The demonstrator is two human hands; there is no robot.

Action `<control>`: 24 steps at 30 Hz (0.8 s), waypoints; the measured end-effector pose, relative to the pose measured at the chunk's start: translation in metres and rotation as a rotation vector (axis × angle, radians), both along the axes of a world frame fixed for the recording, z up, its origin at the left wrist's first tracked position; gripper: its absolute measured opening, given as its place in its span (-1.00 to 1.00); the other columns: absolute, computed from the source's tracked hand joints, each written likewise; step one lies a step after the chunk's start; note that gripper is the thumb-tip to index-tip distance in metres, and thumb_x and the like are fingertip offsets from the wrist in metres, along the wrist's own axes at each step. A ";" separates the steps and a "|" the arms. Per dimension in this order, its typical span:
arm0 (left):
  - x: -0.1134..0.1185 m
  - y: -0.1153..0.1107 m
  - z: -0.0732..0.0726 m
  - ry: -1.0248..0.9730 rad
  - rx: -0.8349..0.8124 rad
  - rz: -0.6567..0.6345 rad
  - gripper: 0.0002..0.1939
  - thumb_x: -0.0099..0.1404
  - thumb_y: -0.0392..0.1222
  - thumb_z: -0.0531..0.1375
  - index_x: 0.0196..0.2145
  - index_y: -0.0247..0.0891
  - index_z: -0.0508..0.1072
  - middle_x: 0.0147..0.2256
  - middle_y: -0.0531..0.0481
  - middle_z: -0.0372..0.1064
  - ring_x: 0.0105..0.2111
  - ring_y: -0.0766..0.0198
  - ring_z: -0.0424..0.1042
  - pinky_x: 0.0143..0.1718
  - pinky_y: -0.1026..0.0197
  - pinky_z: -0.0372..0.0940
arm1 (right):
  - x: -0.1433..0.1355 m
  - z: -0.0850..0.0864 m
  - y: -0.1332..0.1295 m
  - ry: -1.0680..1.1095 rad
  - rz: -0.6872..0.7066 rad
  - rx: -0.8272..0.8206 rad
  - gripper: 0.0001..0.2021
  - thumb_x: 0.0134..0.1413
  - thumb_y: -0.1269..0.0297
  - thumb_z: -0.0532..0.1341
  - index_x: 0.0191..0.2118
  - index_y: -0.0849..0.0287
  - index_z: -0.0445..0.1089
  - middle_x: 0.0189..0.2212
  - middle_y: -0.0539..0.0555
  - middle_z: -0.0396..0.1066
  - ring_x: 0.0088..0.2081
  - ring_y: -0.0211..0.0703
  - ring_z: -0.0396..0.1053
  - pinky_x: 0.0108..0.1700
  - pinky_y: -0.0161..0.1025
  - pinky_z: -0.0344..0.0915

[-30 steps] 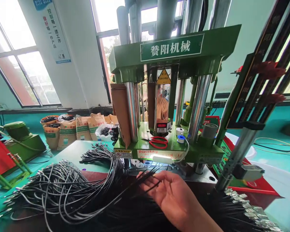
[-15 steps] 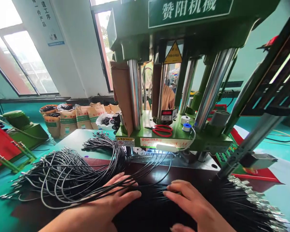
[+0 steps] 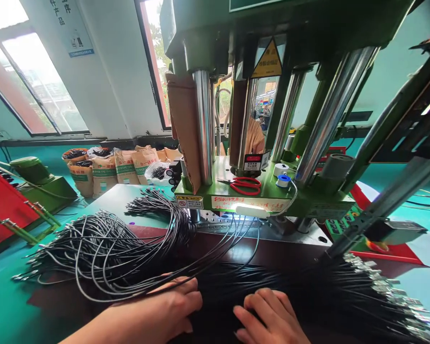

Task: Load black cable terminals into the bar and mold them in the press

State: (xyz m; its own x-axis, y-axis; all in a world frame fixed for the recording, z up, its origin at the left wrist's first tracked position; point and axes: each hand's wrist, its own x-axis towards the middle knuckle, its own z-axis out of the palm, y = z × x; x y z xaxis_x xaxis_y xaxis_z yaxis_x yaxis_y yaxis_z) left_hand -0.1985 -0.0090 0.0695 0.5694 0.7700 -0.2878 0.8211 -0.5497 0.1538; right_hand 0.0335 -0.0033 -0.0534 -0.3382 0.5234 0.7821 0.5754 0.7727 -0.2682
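Both hands lie flat on the black wire bundle point(image 3: 290, 286) at lower centre of the bench point(image 3: 103, 200). Left hand point(image 3: 165, 310) grip loose, fingers spread, clasping nothing. Right hand point(image 3: 268, 317) fingers bent onto wires, grip not closed; its palm is cut off by the bottom edge.

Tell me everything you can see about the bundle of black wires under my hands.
The black wires are thin, glossy, insulated leads with small silver metal terminals on their ends, lying in a thick heap across the dark mat before the green machine. Leftward they fan into loose loops over the teal table. Several strands arc up under the machine's platform. The left hand and right hand press on them.
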 end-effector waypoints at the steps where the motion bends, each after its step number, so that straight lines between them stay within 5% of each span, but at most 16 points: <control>1: 0.000 -0.001 -0.001 0.000 -0.005 -0.005 -0.86 0.21 -0.28 0.21 -0.28 -0.12 0.34 -0.20 0.15 0.34 -0.22 0.23 0.37 -0.25 0.26 0.16 | -0.001 0.000 0.000 -0.013 0.002 -0.029 -0.78 0.23 0.20 0.10 -0.32 0.10 0.47 -0.46 0.00 0.43 -0.38 -0.15 0.26 -0.22 -0.18 0.07; 5: -0.001 -0.001 -0.002 -0.025 -0.051 -0.013 -0.91 0.24 -0.30 0.18 -0.30 -0.16 0.34 -0.23 0.12 0.35 -0.22 0.27 0.38 -0.25 0.29 0.17 | -0.004 0.002 -0.003 -0.018 0.014 -0.078 -0.94 0.04 0.36 0.27 -0.31 0.11 0.46 -0.46 -0.02 0.40 -0.38 -0.16 0.23 -0.23 -0.19 0.06; 9: -0.001 0.002 -0.005 -0.088 -0.121 -0.002 -0.89 0.19 -0.35 0.17 -0.35 -0.17 0.32 -0.27 0.13 0.34 -0.25 0.32 0.36 -0.23 0.33 0.18 | -0.012 -0.003 -0.008 0.001 -0.006 -0.135 -0.74 -0.18 0.49 0.39 -0.31 0.07 0.45 -0.47 -0.06 0.36 -0.39 -0.19 0.20 -0.26 -0.20 0.04; 18: -0.003 0.003 -0.009 -0.250 -0.157 0.009 -0.78 0.06 -0.45 0.15 -0.40 -0.17 0.22 -0.35 0.17 0.28 -0.30 0.37 0.26 -0.26 0.38 0.14 | -0.012 0.017 -0.007 0.010 0.079 -0.438 -0.76 -0.10 0.56 0.33 -0.37 0.03 0.41 -0.40 -0.08 0.38 -0.32 -0.18 0.26 -0.26 -0.22 0.05; 24: -0.006 0.003 0.002 -0.320 -0.248 0.073 -0.84 0.19 -0.36 0.16 -0.27 -0.14 0.34 -0.28 0.15 0.34 -0.24 0.37 0.31 -0.20 0.38 0.17 | -0.001 0.007 0.000 -0.137 0.083 -0.334 -0.68 -0.22 0.55 0.36 -0.31 0.04 0.42 -0.43 -0.07 0.39 -0.39 -0.16 0.26 -0.32 -0.22 0.07</control>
State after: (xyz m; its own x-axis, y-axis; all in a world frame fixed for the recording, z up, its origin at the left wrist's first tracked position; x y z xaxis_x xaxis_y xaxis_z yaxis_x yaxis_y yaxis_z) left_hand -0.2043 -0.0060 0.0717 0.6065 0.7415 -0.2869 0.7460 -0.4059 0.5279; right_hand 0.0322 -0.0037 -0.0463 -0.4802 0.7087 0.5169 0.5627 0.7009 -0.4382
